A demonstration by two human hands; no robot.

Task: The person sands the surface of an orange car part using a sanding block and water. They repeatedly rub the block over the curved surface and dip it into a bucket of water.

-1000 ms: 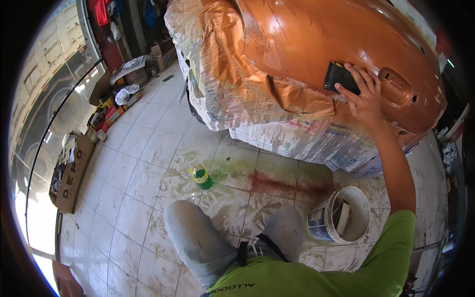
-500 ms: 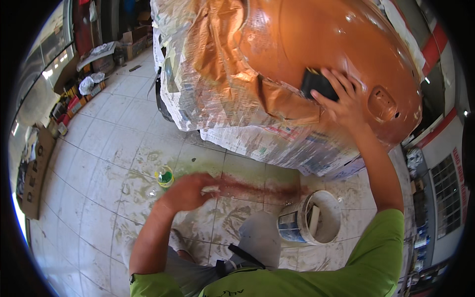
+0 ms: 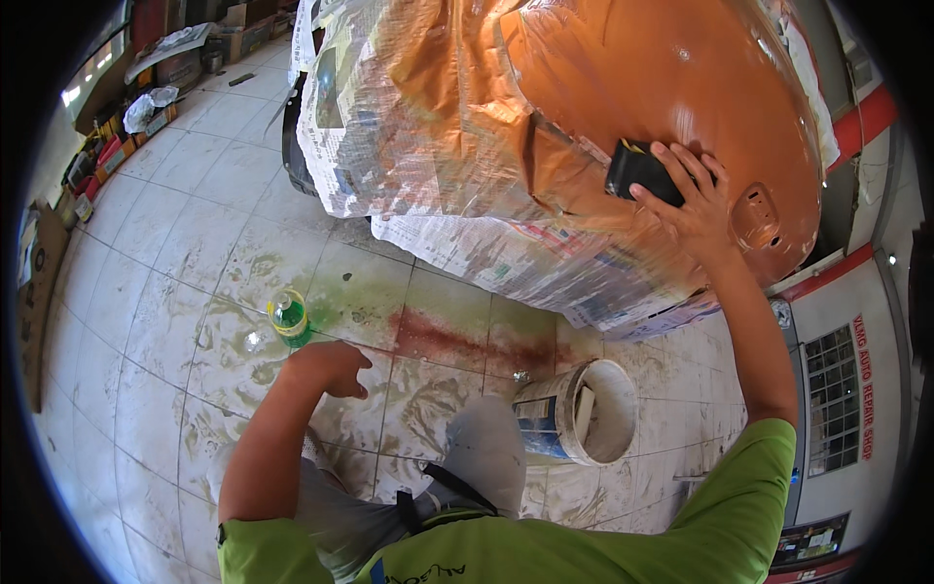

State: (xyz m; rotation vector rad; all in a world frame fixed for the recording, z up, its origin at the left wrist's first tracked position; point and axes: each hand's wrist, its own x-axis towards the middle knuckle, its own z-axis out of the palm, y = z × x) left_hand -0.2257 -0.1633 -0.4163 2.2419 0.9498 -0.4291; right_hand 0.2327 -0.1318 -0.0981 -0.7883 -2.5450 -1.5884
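My right hand [image 3: 696, 200] is closed on a black sanding pad [image 3: 637, 173] with a yellowish edge, pressing it flat against an orange painted car body panel [image 3: 623, 78]. The pad lies beside the border where orange-sprayed masking paper [image 3: 467, 117] meets the panel. A recess with small holes [image 3: 756, 216] is to the right of this hand. My left hand [image 3: 336, 368] hangs over the floor, fingers loosely bent with a gap between them, and nothing shows in it. Just beyond it stands a clear bottle of green liquid [image 3: 290, 321].
A white bucket [image 3: 615, 375] with a pale stick-like piece [image 3: 584, 411] inside stands by my knee. Newspaper sheets [image 3: 409, 229] hang below the panel. Reddish and greenish stains mark the wet tiled floor [image 3: 253, 243]. Boxes [image 3: 243, 39] line the far left.
My view has shifted, so the bottle and bucket sit further left. My right hand stays on the panel with the pad, nearly in the same spot. My left hand has drawn back toward me.
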